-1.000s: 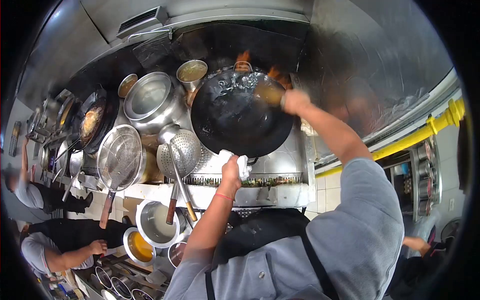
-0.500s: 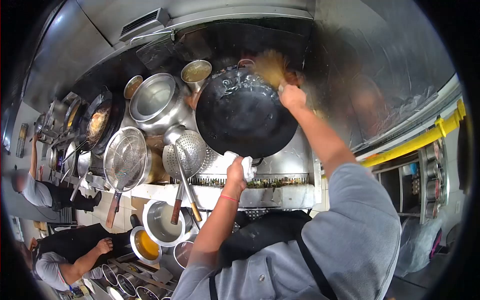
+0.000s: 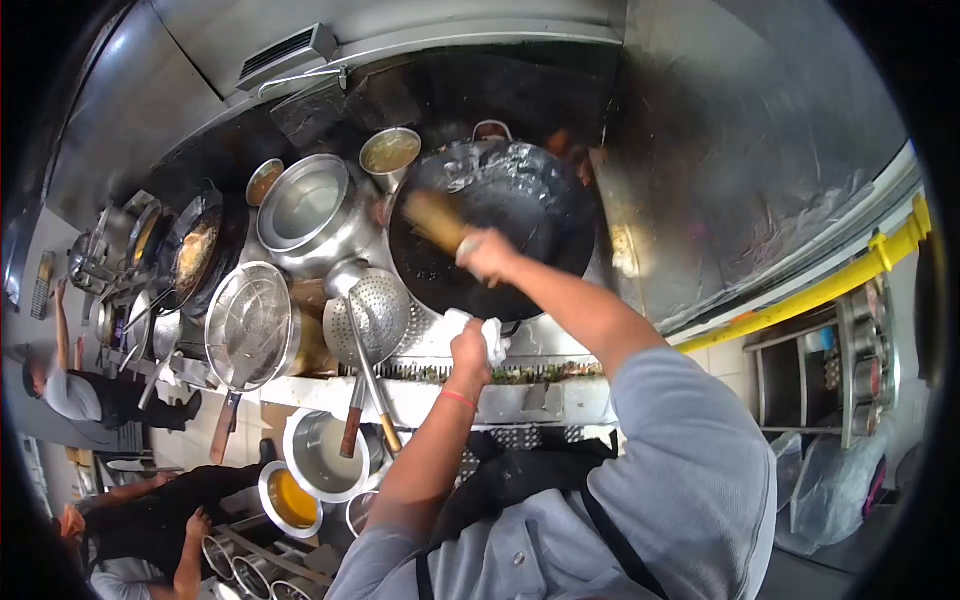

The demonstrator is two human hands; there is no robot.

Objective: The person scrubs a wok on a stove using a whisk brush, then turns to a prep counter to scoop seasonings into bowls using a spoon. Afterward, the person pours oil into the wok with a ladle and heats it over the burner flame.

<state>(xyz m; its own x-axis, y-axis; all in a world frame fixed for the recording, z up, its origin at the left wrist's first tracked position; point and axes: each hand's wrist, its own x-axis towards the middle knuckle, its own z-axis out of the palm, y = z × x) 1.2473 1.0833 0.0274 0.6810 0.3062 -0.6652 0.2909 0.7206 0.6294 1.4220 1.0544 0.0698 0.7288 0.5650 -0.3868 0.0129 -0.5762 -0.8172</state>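
A large black wok (image 3: 530, 240) with a wet, shiny inside sits on the metal stove. My left hand (image 3: 469, 352) is closed around a white cloth (image 3: 491, 338) at the wok's near rim. Over the left part of the wok, my right hand (image 3: 487, 255) grips a straw-coloured brush (image 3: 434, 220), blurred by motion, its bristles pointing up and left. Whether the bristles touch the wok's surface cannot be made out.
Left of the wok are a large steel pot (image 3: 304, 205), a mesh strainer (image 3: 248, 325), a perforated ladle (image 3: 367, 318) and a pot of broth (image 3: 390, 152). Below sits a bowl of orange liquid (image 3: 291, 498). Two co-workers are at the far left. A yellow pipe (image 3: 820, 280) runs along the right.
My right hand and the brush have swept from the wok's upper right rim to its left part. My left hand stays at the near rim. The lower-left co-worker's arms have moved.
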